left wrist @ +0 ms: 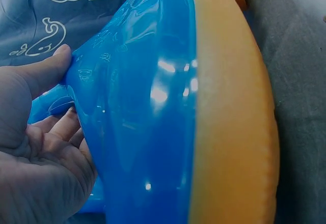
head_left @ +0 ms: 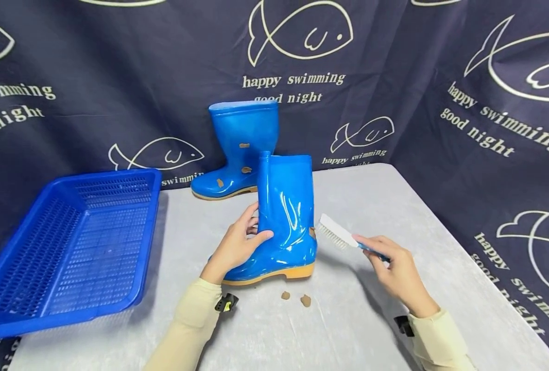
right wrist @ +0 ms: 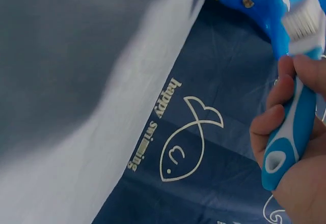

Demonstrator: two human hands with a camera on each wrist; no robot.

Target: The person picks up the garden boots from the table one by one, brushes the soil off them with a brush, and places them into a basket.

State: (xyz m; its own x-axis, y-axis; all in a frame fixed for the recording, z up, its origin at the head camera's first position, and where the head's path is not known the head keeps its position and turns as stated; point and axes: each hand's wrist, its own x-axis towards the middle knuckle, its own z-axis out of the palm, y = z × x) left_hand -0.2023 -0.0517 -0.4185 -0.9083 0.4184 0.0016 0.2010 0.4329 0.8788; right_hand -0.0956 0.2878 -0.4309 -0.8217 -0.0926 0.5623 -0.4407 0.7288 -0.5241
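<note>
A glossy blue rain boot (head_left: 286, 206) with a tan sole stands upright on the table, toe to the left. My left hand (head_left: 236, 245) grips the front of its ankle, thumb on the near side and fingers round the far side; the left wrist view shows the boot's side (left wrist: 147, 102) close up. In my right hand (head_left: 397, 268) is a scrub brush (head_left: 337, 232), held by its blue-and-white handle (right wrist: 293, 127). Its white bristles are just right of the boot's heel, beside a brown mud patch (head_left: 312, 233). Contact cannot be made out.
Behind stands a second blue rain boot (head_left: 244, 129) with several brown patches. Two brown lumps, one of them this mud piece (head_left: 306, 300), lie on the grey table (head_left: 348, 330) in front. A blue plastic basket (head_left: 151, 226) sits at the left. Dark fish-print curtains (head_left: 186, 62) enclose the table.
</note>
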